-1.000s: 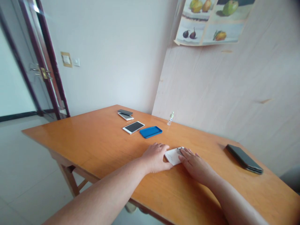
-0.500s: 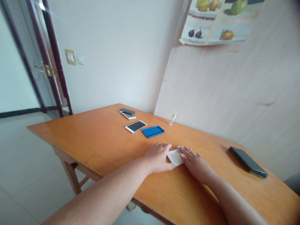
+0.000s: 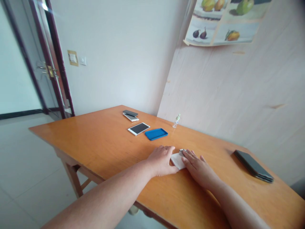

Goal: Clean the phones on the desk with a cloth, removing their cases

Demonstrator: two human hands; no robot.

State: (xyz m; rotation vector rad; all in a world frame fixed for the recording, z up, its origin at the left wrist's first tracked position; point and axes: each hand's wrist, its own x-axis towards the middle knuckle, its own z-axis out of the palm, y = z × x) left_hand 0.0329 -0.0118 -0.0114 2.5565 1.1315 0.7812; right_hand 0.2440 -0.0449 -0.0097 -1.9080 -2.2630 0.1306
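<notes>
A flat white rectangular thing (image 3: 177, 161), phone-sized, lies on the table between my hands; I cannot tell its exact kind. My left hand (image 3: 162, 160) grips its left end, thumb at the near edge and fingers curled toward the far edge. Over its right part lies my right hand (image 3: 196, 165), fingers stretched out flat and pressing down. A small grey-and-white bit shows by the right fingertips at the far edge; what is under that palm is hidden. Just beyond the hands lie a blue phone case (image 3: 156, 134), hollow side up, and a white phone (image 3: 139, 128) with a dark screen.
Farther back, a dark phone (image 3: 130, 112) rests partly on a white one (image 3: 131, 117). A small clear bottle (image 3: 176, 121) with a pale green top stands near the wall. Dark flat folders or devices (image 3: 253, 166) are stacked at the right of the wooden table (image 3: 95, 140).
The hands and the white thing keep almost the same places. The whole view has shifted very slightly.
</notes>
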